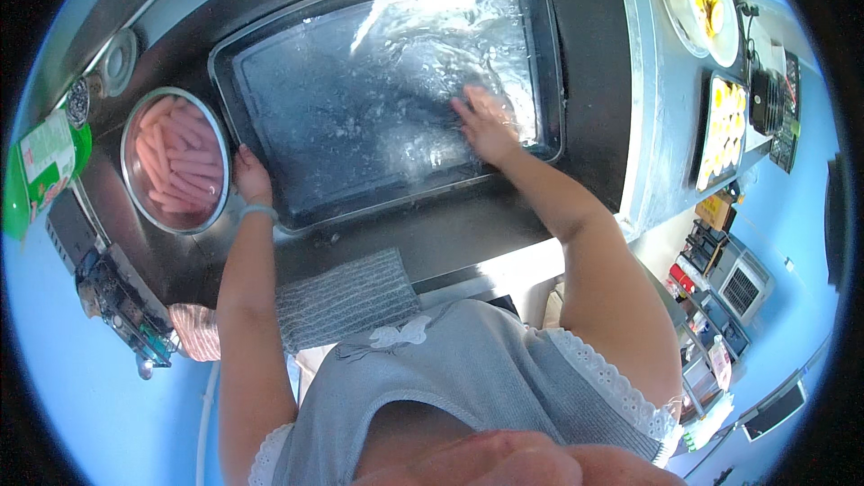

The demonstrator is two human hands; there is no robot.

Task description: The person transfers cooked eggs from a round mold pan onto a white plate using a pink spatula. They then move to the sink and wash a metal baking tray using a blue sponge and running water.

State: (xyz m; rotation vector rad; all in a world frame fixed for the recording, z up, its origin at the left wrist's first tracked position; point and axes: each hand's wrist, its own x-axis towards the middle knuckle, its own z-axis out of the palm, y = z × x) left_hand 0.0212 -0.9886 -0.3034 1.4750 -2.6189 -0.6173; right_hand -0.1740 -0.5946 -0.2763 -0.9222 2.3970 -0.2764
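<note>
A large rectangular metal tray (385, 212) holding shallow water sits in a dark metal sink (587, 74). My right hand (491, 128) is in the water near the tray's right end, fingers spread and holding nothing. Ripples and glare surround it and partly blur the fingertips. At the tray's left rim, my left hand (253, 175) is closed over the edge, with a pale band at its wrist. Just left of that hand stands a round metal bowl (126, 169) of pink sausages (179, 158) in liquid.
A grey striped cloth (347, 293) hangs over the sink's front edge. On the right-hand counter (665, 121) are a plate (725, 44) of yellow food and a tray (700, 179) of yellow-and-white pieces. A green packet (50, 162) and a white lid-like dish (120, 61) stand at left.
</note>
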